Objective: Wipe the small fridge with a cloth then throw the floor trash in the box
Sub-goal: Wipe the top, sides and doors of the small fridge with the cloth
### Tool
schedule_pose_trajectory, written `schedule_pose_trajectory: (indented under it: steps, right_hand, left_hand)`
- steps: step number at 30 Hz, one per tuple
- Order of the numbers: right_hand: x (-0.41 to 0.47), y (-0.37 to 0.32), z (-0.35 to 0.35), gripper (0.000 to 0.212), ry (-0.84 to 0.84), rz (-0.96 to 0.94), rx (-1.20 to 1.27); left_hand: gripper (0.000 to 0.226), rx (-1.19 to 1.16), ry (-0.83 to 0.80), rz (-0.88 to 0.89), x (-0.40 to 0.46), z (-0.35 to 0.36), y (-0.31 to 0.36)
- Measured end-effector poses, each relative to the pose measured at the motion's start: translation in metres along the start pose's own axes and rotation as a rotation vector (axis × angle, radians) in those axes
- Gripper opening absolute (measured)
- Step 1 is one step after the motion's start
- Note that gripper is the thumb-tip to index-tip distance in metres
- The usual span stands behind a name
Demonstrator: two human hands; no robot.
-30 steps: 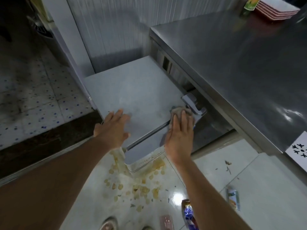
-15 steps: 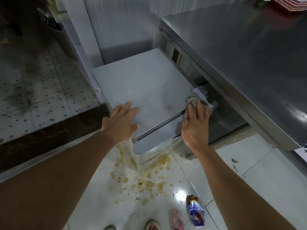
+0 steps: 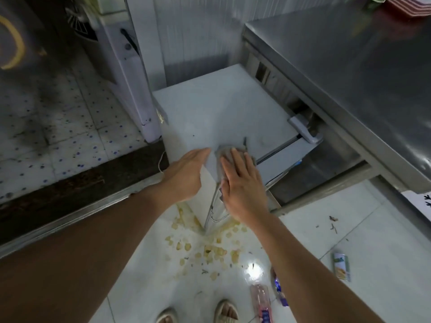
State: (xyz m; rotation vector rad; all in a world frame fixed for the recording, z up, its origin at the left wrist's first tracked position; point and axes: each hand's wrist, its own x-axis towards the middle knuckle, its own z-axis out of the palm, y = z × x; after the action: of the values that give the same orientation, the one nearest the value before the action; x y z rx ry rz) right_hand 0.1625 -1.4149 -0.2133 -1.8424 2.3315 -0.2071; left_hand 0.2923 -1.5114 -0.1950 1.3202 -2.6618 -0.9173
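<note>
I see the fridge left of and under the counter. Cloth lies on its front corner under my right hand; left hand just beside. Trash on floor in front.

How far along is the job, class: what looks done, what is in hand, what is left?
Done: nothing clearly finished. In hand: the right hand presses the cloth flat on the fridge top near its front corner; the left hand rests at the edge. Left: floor trash, such as the carton, wrappers and yellow scraps.
</note>
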Motion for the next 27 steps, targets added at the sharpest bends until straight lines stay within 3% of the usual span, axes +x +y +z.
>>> schedule_pose_trajectory:
  steps: [3,9,17,21,27]
  right_hand:
    - [0.023,-0.017,0.004,0.059,-0.033,0.061,-0.017]
    - [-0.037,-0.033,0.021,0.068,0.072,-0.088,-0.004]
    - [-0.01,0.048,0.008,0.046,0.119,0.058,0.142]
    - [0.018,0.087,-0.002,0.046,0.182,0.112,0.103]
    - [0.048,0.125,-0.015,0.051,0.124,0.186,0.076]
  left_hand:
    - [0.067,-0.038,0.002,-0.044,-0.002,-0.005,0.003]
    - [0.054,0.013,0.065,-0.012,0.005,-0.009,0.016]
    - [0.06,0.152,0.047,0.065,0.041,0.004,0.05]
    - [0.052,0.235,0.101,0.021,0.063,0.013,0.067]
    - [0.058,0.261,-0.043,0.082,0.095,0.02,0.093]
